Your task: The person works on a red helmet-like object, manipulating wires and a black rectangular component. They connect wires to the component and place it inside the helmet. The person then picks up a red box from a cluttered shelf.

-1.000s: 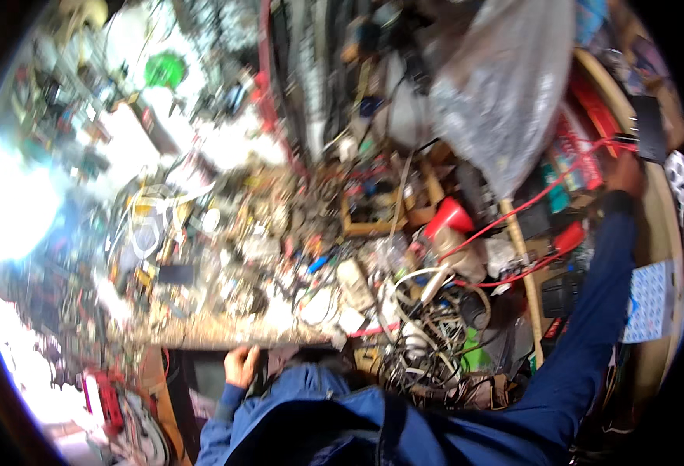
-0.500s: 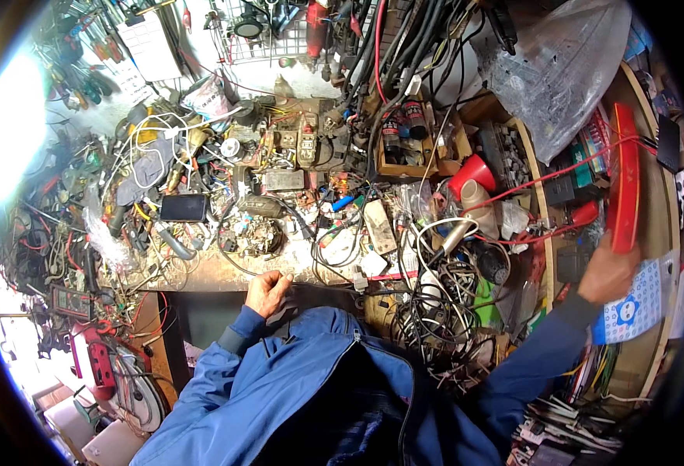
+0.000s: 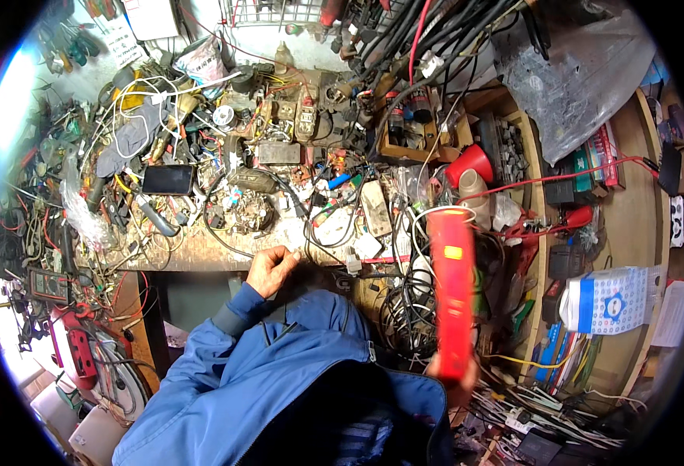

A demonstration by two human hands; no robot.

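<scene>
Table: I see a worn wooden top buried in wires, parts and tools; only a strip along its near edge is bare.
Jacket: my blue sleeves and front fill the lower middle of the view.
Plastic sheet: a grey, crumpled sheet hangs at the upper right, above the wooden shelves.
Red tool: a long, flat red bar with a small yellow patch near its upper end. It stands nearly upright to the right of the table, in front of a tangle of black cables, with its lower end in my right hand.
Right hand: low and right of centre, just beside my jacket. Its fingers are wrapped around the bottom of the red tool; the bar hides most of them.
Left hand: it rests on the near edge of the table, fingers curled loosely. I cannot tell whether they pinch anything; thin wires lie right at the fingertips.
Paper bag: white with blue dots, on the shelf at the right, well apart from both hands.
Red cup: tipped on its side above the red tool's top.
Phone: a dark slab among the wires, left of centre.
</scene>
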